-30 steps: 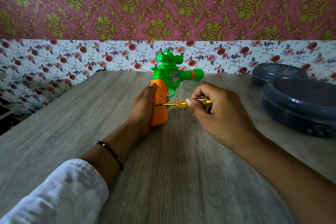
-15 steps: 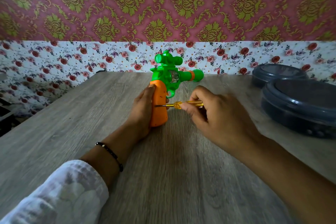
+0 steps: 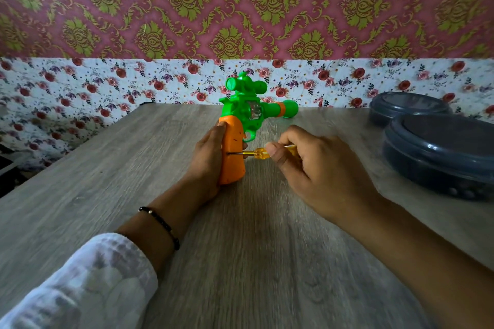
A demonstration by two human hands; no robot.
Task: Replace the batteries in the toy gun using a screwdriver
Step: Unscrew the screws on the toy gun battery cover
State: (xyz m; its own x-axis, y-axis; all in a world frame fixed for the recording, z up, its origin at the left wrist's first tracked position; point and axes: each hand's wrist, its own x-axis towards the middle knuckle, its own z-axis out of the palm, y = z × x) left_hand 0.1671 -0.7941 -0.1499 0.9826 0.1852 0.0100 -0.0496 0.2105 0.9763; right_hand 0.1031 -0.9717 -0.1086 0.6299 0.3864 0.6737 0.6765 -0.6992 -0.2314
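Head view: wood-grain table (image 3: 80,195), floral wallpaper (image 3: 80,83).

Left side of the toy gun (image 3: 242,117) grip is covered by the left hand (image 3: 207,165); fingertips are mostly hidden behind it. Screwdriver (image 3: 258,153) tip is sunk in the grip, screw not seen. Handle's rear is buried in the right hand (image 3: 318,173). Right forearm is blurred. Nearer grey container (image 3: 441,152) is cut by the right edge; the farther container (image 3: 409,109) is partly blocked by it.
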